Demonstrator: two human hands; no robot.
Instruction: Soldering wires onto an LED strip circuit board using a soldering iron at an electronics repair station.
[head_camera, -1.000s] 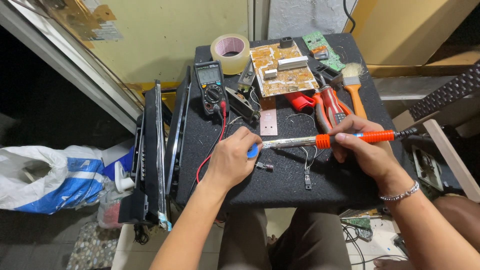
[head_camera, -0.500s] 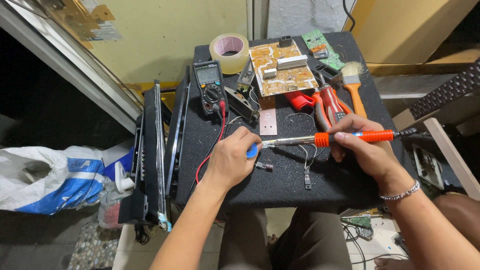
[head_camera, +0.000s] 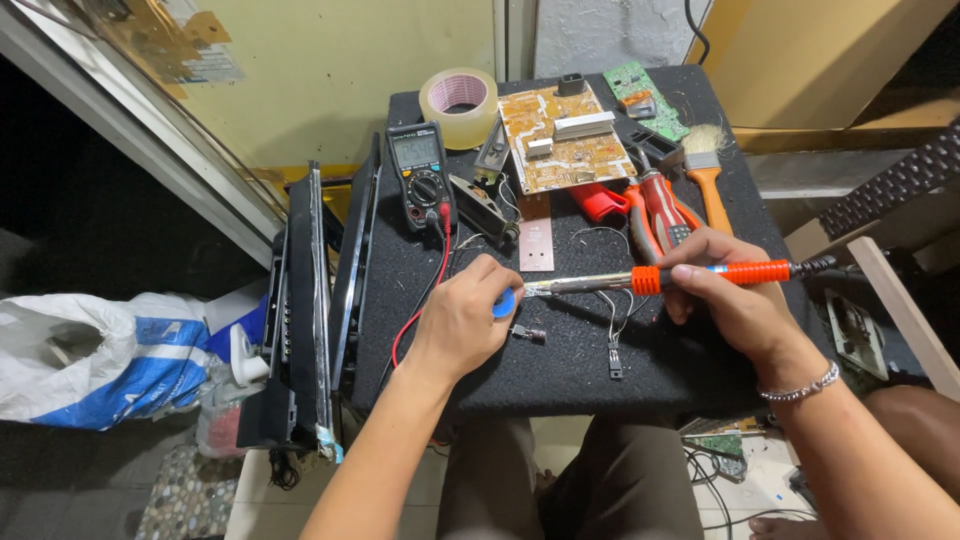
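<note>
My right hand (head_camera: 728, 297) grips the orange handle of a soldering iron (head_camera: 690, 277) that lies almost level, its metal tip pointing left. My left hand (head_camera: 465, 318) is closed round a small blue round object (head_camera: 505, 303), and the iron's tip touches it. Both hands rest over a small black table (head_camera: 560, 365). Just below the tip lies a small dark component (head_camera: 528, 333), and a thin wired part (head_camera: 613, 358) lies to its right.
At the back of the table are a black multimeter (head_camera: 419, 176) with a red lead, a roll of clear tape (head_camera: 458, 98), a tan circuit board (head_camera: 560, 140), red-handled pliers (head_camera: 662, 208) and an orange-handled brush (head_camera: 706, 176). Flat dark panels (head_camera: 318, 300) lean at the left. A plastic bag (head_camera: 95, 355) lies on the floor.
</note>
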